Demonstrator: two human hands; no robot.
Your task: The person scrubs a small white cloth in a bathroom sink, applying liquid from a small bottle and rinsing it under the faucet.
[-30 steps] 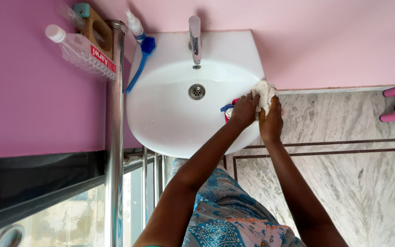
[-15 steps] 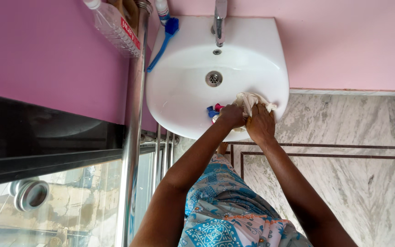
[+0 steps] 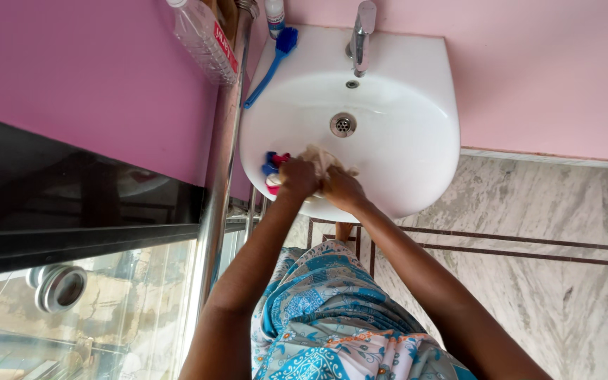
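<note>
A cream cloth (image 3: 320, 159) is pressed on the near rim of the white washbasin (image 3: 416, 141), on the near-left side of the drain (image 3: 343, 124). It is gripped from both sides: the left hand (image 3: 297, 179) and right hand (image 3: 342, 188) are closed on it, fingers clenched. A red-and-blue object (image 3: 273, 167), partly hidden, lies just left of the left hand, which is nearer to it.

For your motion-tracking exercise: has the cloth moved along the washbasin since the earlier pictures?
Yes. The cloth has gone from the washbasin's right rim to its front-left, left of the drain.
</note>
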